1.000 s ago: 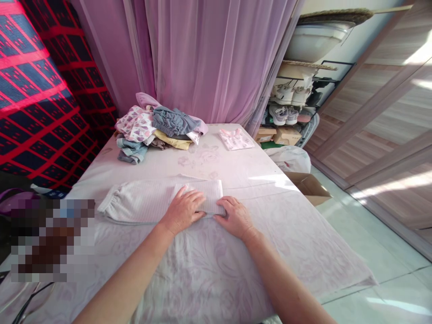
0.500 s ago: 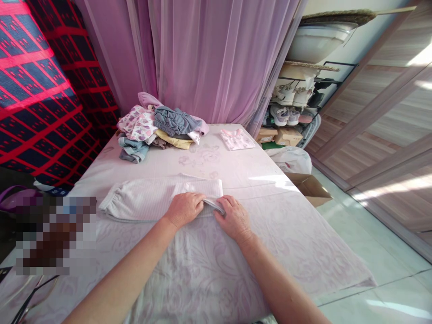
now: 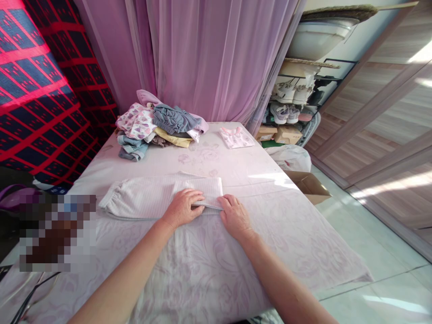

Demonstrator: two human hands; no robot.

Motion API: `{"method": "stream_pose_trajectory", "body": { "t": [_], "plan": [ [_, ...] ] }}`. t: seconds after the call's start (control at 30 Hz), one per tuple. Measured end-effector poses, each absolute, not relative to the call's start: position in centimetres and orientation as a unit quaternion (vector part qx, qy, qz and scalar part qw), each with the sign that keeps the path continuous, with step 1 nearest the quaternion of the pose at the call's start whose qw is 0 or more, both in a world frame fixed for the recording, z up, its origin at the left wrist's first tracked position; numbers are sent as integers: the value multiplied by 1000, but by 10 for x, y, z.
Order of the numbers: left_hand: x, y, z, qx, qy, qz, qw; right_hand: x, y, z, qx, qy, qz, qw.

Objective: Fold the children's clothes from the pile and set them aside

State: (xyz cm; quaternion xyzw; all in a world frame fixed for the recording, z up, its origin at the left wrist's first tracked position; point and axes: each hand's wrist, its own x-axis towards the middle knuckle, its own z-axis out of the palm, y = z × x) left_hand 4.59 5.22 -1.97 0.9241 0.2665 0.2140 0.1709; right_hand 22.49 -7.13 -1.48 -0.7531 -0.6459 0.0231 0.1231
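Observation:
A pale grey ribbed pair of pants (image 3: 141, 198) lies flat across the bed, its gathered elastic end pointing left. The right part is doubled over on itself into a flat panel. My left hand (image 3: 184, 208) rests on the front edge of that panel, fingers stretched on the cloth and thumb apart from them. At the panel's right front corner, the fingertips of my right hand (image 3: 236, 218) touch the fabric, with the fingers extended. Between the hands, the lower edge of the fold lies nearly flat.
A heap of mixed clothes (image 3: 162, 126) sits at the back left of the bed (image 3: 270, 252). One folded pink-patterned garment (image 3: 236, 138) lies at the back right. Beyond the right edge stand an open cardboard box (image 3: 308, 186) and a shoe rack (image 3: 303, 105). Purple curtains (image 3: 209, 58) hang behind.
The fabric edge that was raised and pinched between my hands now lies flatter. My fingers have loosened and straightened, and the right hand has shifted slightly right.

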Motion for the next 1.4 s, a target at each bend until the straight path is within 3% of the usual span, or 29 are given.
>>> {"method": "stream_pose_trajectory", "body": {
  "t": [0.2, 0.33, 0.47, 0.63, 1.4],
  "plan": [
    [47, 54, -2, 937, 257, 163, 174, 240, -88, -16, -710, -685, 26, 161],
    [63, 59, 10, 947, 271, 124, 118, 241, -73, -9, -704, -684, 8, 189],
    [76, 65, 1, 946, 304, 105, 44, 234, -38, -8, -709, -690, 2, 146],
    [72, 66, -17, 934, 345, 86, 30, 232, -19, -17, -716, -689, 55, 99],
    [33, 86, -27, 911, 400, 99, 16, 226, -27, -27, -745, -653, 43, 130]
  ]
}}
